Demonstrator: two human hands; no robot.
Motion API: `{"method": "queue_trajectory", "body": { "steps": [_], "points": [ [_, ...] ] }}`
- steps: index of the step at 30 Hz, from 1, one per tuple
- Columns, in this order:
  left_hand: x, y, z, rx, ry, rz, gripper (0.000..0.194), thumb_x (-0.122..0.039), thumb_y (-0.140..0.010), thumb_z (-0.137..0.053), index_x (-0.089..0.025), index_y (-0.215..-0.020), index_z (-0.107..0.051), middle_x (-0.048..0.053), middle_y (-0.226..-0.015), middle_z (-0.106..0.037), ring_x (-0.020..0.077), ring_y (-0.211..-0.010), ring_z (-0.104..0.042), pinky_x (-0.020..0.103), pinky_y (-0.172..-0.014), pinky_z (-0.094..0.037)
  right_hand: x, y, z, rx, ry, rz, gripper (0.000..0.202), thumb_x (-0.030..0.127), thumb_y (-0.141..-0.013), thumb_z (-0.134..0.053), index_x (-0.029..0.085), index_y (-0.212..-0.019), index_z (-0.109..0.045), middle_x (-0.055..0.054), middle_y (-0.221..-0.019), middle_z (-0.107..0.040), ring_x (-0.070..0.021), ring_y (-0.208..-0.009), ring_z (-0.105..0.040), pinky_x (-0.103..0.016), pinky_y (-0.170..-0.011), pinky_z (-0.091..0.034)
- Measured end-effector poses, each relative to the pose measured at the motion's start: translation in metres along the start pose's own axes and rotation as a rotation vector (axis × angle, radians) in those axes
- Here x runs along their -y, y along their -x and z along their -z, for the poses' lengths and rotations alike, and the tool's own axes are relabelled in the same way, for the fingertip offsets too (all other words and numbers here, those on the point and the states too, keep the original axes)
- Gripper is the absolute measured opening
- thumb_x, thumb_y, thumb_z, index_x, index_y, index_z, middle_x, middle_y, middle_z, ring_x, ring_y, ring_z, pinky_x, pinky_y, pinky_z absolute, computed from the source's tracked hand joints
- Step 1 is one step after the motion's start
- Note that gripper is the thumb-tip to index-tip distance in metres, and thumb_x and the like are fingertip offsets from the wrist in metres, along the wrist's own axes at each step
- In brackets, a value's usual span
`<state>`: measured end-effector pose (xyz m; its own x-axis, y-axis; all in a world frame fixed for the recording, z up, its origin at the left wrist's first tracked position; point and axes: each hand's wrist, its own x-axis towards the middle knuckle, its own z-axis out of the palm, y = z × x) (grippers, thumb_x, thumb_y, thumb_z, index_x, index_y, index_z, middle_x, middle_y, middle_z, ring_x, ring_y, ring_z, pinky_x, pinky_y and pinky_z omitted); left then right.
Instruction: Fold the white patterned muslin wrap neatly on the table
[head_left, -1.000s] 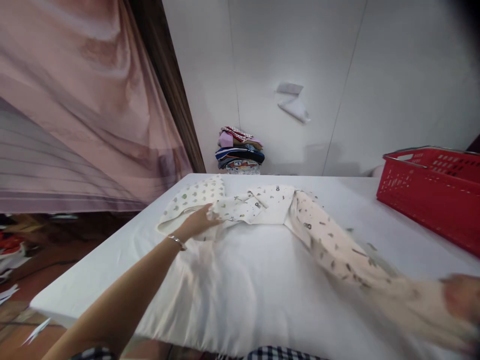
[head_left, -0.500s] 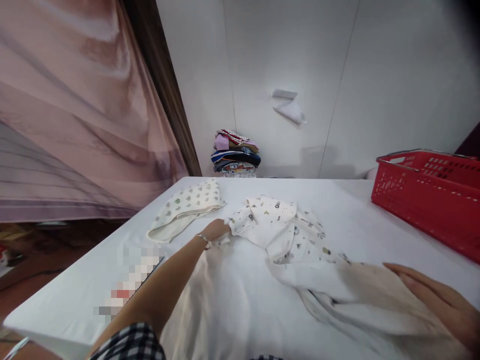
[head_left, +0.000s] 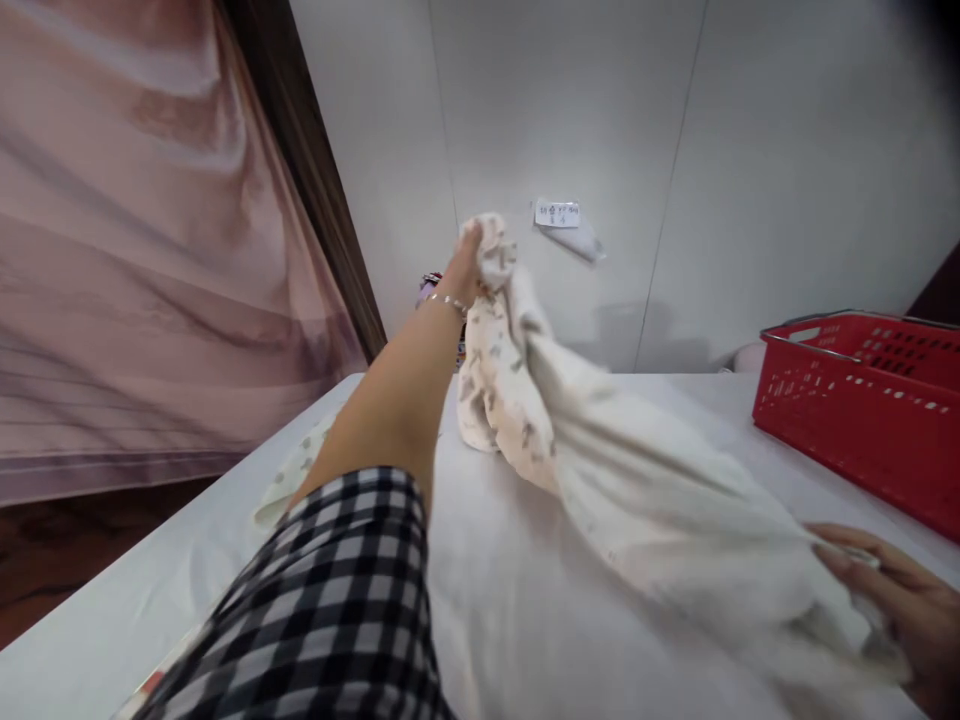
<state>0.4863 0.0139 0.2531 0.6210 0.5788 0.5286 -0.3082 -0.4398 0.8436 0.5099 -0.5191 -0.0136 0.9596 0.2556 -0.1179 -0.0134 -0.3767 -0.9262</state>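
- As the broad, smooth white-covered table (head_left: 135, 590) spreads beneath, a long, soft white cloth (head_left: 645, 500) with small printed motifs slants from far centre to near right, creased and limp; the step seems to be stretching it out, calling for even tension.
- Red perforated plastic basket (head_left: 855, 410), boxy, right.
- Left hand (head_left: 469, 265), far: fingers closed around the bunched, raised end.
- Right hand (head_left: 892, 600), near right: apparently gripping the other end.
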Motion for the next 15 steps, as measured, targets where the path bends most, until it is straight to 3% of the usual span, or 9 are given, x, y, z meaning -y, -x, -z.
{"method": "queue_trajectory", "body": {
  "steps": [1,3,5,7,11,13,15],
  "points": [
    [-0.009,-0.015,-0.016,0.009,-0.067,-0.063,0.055,-0.053,-0.095,-0.045,-0.018,-0.137,-0.039,0.008,-0.139,-0.048,0.0266,-0.135,-0.038,0.046,-0.108,-0.032,0.017,-0.002,-0.004,-0.023,-0.113,-0.062,0.059,0.063,-0.07,-0.053,0.05,-0.128,-0.049,-0.014,-0.113,-0.066,-0.0345,-0.094,-0.067,-0.046,-0.068,-0.057],
    [-0.012,-0.019,-0.042,-0.01,-0.175,-0.181,0.061,-0.047,-0.089,-0.058,-0.018,-0.139,-0.038,0.01,-0.145,-0.04,0.0287,-0.141,-0.028,0.044,-0.112,-0.025,0.04,0.001,-0.017,0.013,-0.256,-0.118,0.072,0.059,-0.07,-0.055,0.043,-0.138,-0.039,-0.013,-0.126,-0.061,-0.0336,-0.103,-0.064,-0.043,-0.072,-0.059],
    [0.005,0.009,-0.058,0.008,-0.233,-0.193,0.058,-0.044,-0.088,-0.061,-0.018,-0.137,-0.042,0.01,-0.142,-0.046,0.0267,-0.136,-0.036,0.04,-0.111,-0.029,0.05,0.01,-0.033,0.132,-0.266,-0.13,0.079,0.057,-0.069,-0.055,0.039,-0.143,-0.034,-0.01,-0.131,-0.059,-0.0326,-0.111,-0.061,-0.041,-0.081,-0.058],
    [0.034,0.061,-0.06,0.07,-0.296,-0.078,0.049,-0.041,-0.088,-0.06,-0.016,-0.129,-0.051,0.011,-0.126,-0.059,0.0246,-0.121,-0.053,0.036,-0.104,-0.038,0.051,0.021,-0.046,0.25,-0.252,-0.173,0.086,0.057,-0.066,-0.056,0.038,-0.146,-0.03,-0.008,-0.127,-0.062,-0.0327,-0.11,-0.062,-0.041,-0.083,-0.058],
    [0.096,0.184,-0.027,0.151,-0.471,0.186,0.031,-0.039,-0.085,-0.061,-0.018,-0.108,-0.063,0.008,-0.108,-0.066,0.0203,-0.097,-0.063,0.032,-0.092,-0.048,0.045,0.037,-0.048,0.413,-0.328,-0.279,0.089,0.053,-0.057,-0.066,0.044,-0.141,-0.036,-0.004,-0.111,-0.07,-0.032,-0.095,-0.068,-0.04,-0.076,-0.057],
    [0.117,0.236,-0.004,0.152,-0.487,0.452,0.026,-0.043,-0.084,-0.061,-0.019,-0.096,-0.064,0.006,-0.094,-0.068,0.0195,-0.086,-0.065,0.03,-0.081,-0.051,0.041,0.038,-0.04,0.461,-0.358,-0.284,0.077,0.05,-0.053,-0.068,0.049,-0.127,-0.048,-0.003,-0.105,-0.071,-0.0317,-0.089,-0.069,-0.04,-0.074,-0.056],
    [0.128,0.271,0.016,0.064,-0.403,0.755,0.03,-0.046,-0.08,-0.065,-0.019,-0.094,-0.062,0.006,-0.094,-0.067,0.0204,-0.084,-0.066,0.028,-0.072,-0.053,0.032,0.037,-0.026,0.497,-0.32,-0.223,0.061,0.051,-0.051,-0.066,0.051,-0.112,-0.057,-0.004,-0.099,-0.072,-0.0327,-0.084,-0.069,-0.043,-0.071,-0.056]
  ]
}}
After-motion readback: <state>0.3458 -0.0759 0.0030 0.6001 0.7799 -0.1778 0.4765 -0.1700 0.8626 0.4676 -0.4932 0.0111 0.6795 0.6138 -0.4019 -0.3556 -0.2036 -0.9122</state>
